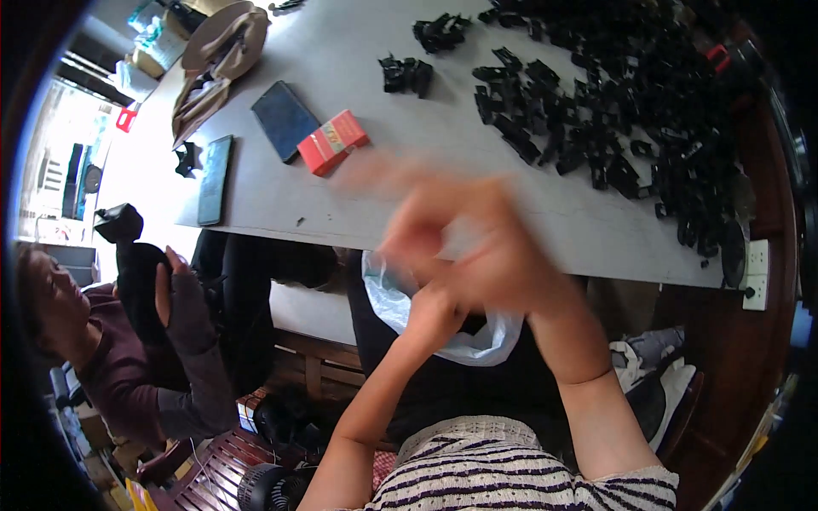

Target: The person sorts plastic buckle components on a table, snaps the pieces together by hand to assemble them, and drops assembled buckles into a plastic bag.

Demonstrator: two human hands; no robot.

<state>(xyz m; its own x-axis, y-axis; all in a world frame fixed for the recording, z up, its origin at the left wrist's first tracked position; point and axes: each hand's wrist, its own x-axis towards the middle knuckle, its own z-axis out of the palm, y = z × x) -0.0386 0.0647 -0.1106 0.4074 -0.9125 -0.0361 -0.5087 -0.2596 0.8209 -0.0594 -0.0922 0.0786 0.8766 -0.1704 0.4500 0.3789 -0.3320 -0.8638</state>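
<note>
Holding: both hands meet over a thin, translucent white plastic bag (400,298) below the near edge of the grey tabletop (545,213)
Left hand (434,311): closed around the bag's gathered upper part — fingers clenched on the film
Right hand (486,247): heavily blurred; it lies against the bag's top, but whether it grips the bag cannot be told
Bag position: hanging in front of the person's dark lap, between the two forearms, its lower folds sagging beneath the hands
Table, right: a wide scatter of small black plastic parts (596,111) spread toward the far corner
Table, left: a red rectangular cardboard box (333,140) just beside a dark flat phone (284,119); a second dark phone (213,179) lies near the left edge
Beside the table: another person in a dark maroon top (111,358) sits at the left, handling a black object — well apart from the bag
</note>
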